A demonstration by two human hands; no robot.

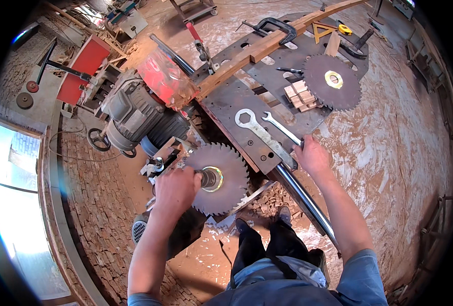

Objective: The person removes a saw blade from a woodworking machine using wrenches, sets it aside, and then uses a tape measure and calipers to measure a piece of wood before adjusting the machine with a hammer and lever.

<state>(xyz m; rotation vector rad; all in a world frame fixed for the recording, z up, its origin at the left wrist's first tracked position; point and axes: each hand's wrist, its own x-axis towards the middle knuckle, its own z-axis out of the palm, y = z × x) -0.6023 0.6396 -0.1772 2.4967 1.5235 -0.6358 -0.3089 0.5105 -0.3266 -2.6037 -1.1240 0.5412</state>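
Note:
A circular saw blade (232, 188) with a toothed rim is mounted on a machine spindle (211, 179) in front of me. My left hand (175, 189) is closed round the spindle's outer end, beside the blade's bright centre ring. To the right, my right hand (313, 155) grips the near end of an open-end wrench (283, 127), which lies over the steel table (221, 107). Next to it on the table rests a larger flat wrench (261, 133) with a ring head. A second saw blade (318, 76) lies flat at the table's right, partly past the edge.
Small wood blocks (300, 96) and a pen (289, 70) lie near the second blade. A C-clamp (287, 31) holds a long wooden beam (226, 72) across the table. A motor (129, 109) and red guard (165, 76) stand left; a shiny rail (308, 196) runs toward me.

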